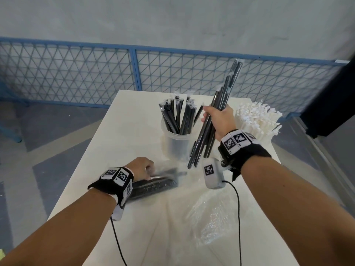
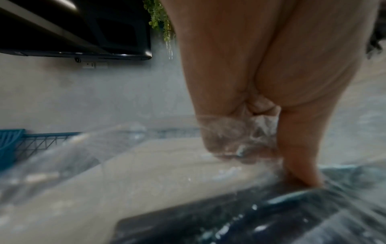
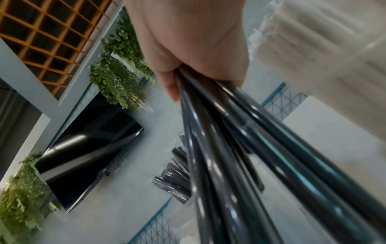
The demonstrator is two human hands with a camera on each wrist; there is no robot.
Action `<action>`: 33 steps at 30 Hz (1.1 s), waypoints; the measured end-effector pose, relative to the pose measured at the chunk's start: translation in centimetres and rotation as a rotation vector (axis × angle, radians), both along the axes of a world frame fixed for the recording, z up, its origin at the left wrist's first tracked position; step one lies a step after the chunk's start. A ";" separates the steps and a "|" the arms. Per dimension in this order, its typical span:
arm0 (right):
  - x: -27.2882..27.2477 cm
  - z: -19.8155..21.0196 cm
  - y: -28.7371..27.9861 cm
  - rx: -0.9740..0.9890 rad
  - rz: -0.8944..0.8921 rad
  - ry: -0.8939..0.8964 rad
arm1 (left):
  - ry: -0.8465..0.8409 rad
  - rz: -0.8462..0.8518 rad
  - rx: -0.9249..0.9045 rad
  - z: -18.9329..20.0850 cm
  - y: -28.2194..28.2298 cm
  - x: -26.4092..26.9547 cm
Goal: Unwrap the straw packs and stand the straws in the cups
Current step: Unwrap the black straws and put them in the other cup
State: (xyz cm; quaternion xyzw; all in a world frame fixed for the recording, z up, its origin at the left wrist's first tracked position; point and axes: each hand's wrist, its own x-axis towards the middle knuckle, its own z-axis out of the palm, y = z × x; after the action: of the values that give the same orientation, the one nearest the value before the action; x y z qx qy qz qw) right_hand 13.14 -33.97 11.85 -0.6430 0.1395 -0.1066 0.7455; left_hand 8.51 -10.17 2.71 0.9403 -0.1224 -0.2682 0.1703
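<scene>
My right hand (image 1: pixel 218 121), right of centre in the head view, grips a bundle (image 1: pixel 213 116) of black straws, tilted, its top toward the upper right, its lower ends beside the cup (image 1: pixel 175 144). The clear cup stands at centre on the table (image 1: pixel 86 169) and holds black straws, most in film sleeves. My left hand (image 1: pixel 142 167), lower left, pinches the clear wrap of a pack (image 1: pixel 153 184) lying on the table. White straws (image 1: pixel 257 120) stand at right. Loose film (image 1: pixel 215 214) lies lower right.
</scene>
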 end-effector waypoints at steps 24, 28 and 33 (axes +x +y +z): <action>4.1 0.3 2.9 0.041 -0.099 -0.153 | -0.183 0.395 -0.479 4.0 -5.0 6.4; 3.9 -1.7 3.5 -0.302 0.101 -0.059 | -0.131 0.394 -0.479 3.7 -5.2 7.0; 4.3 -1.9 3.2 -0.372 0.053 -0.191 | -0.128 0.382 -0.532 3.5 -5.0 7.6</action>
State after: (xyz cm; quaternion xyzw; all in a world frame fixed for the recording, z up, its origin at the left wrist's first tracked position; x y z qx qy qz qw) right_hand 17.45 -30.74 9.99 -0.7601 0.0292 -0.1712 0.6262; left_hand 16.10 -15.19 6.18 0.8837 -0.0203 -0.1305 0.4490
